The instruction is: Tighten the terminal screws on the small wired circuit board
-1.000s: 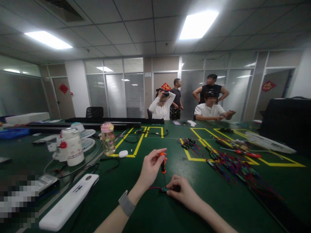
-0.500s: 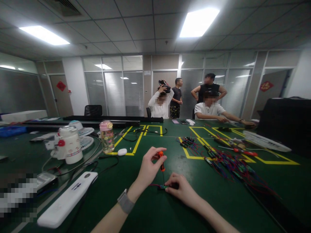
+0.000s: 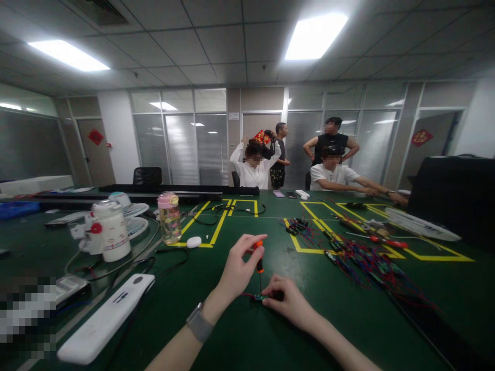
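Observation:
My left hand (image 3: 237, 268) grips a small screwdriver with an orange handle (image 3: 259, 256), held upright with its thin shaft pointing down onto a small circuit board (image 3: 258, 297). My right hand (image 3: 288, 303) pins that board, which has red and blue wires, against the green table (image 3: 247, 335). A grey watch sits on my left wrist (image 3: 198, 322).
A pile of wired boards (image 3: 363, 260) lies to the right, with a red-handled screwdriver (image 3: 381, 241) beyond. On the left are a white power strip (image 3: 104, 319), a pink-capped bottle (image 3: 168, 218) and a white jug (image 3: 109, 230). Several people (image 3: 332, 172) are at the far end.
The view has shifted slightly. My hands stay on the screwdriver and board. A person at the far end has raised both arms, moving a black device from the face to behind the head.

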Motion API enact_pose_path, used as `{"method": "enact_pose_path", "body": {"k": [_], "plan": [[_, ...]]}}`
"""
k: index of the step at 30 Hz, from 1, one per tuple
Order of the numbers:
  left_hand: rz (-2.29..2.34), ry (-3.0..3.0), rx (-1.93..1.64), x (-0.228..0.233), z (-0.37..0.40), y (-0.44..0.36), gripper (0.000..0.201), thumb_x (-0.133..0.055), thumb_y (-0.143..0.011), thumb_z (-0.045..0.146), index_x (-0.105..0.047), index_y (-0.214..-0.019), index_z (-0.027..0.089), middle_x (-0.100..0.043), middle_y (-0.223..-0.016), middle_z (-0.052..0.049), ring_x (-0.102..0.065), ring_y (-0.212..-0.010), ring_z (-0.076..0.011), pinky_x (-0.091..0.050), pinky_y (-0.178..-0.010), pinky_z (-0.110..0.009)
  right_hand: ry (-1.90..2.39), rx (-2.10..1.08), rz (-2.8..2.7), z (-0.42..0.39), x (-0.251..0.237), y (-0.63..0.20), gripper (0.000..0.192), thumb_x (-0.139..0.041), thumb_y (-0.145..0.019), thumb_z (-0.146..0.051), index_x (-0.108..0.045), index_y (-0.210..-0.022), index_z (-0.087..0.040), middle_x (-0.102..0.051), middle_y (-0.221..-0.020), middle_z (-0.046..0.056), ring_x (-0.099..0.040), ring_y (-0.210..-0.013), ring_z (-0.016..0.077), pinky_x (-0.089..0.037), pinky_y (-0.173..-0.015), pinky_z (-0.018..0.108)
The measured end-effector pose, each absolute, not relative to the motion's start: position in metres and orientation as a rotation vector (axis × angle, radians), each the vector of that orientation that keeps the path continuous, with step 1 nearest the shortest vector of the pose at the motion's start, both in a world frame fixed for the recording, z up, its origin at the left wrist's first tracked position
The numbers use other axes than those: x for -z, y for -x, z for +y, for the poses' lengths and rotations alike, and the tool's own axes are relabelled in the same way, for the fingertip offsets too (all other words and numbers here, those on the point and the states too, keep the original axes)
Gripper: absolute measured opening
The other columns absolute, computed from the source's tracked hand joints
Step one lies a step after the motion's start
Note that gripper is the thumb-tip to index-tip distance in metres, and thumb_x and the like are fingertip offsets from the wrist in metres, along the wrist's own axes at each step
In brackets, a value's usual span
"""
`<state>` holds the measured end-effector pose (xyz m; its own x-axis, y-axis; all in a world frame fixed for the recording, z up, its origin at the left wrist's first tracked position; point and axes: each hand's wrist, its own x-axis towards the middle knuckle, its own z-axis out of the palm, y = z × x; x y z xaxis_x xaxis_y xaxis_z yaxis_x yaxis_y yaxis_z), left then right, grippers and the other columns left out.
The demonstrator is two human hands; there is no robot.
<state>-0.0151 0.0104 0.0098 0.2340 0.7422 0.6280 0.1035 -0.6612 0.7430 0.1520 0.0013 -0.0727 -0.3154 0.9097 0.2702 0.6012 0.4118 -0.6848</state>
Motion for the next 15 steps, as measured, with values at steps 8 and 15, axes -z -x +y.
{"method": "enact_pose_path", "body": {"k": [8,15], "plan": [[0.708,-1.822,-1.425,-0.009,0.013,0.016,0.026,-0.055,-0.09,0.027,-0.066,-0.111,0.017,-0.066,-0.099,-0.007,-0.069,-0.089,-0.0192,-0.054,-0.08,-0.03,1.25,-0.669,-2.243,-0.018,0.032,-0.163,0.021,-0.067,-0.075,-0.019,-0.074,-0.094,-0.021,-0.071,-0.091,0.003,-0.063,-0.081,0.0184,-0.048,-0.072,0.025],[0.732,-1.824,-1.455,-0.002,0.02,0.016,0.028,-0.055,-0.091,0.031,-0.065,-0.114,0.018,-0.067,-0.101,-0.008,-0.07,-0.088,-0.0193,-0.054,-0.08,-0.03,0.883,-0.315,-2.236,-0.104,-0.022,-0.184,0.04,-0.056,-0.086,-0.028,-0.059,-0.126,-0.032,-0.071,-0.107,0.003,-0.065,-0.097,0.0193,-0.051,-0.085,0.026]]}}
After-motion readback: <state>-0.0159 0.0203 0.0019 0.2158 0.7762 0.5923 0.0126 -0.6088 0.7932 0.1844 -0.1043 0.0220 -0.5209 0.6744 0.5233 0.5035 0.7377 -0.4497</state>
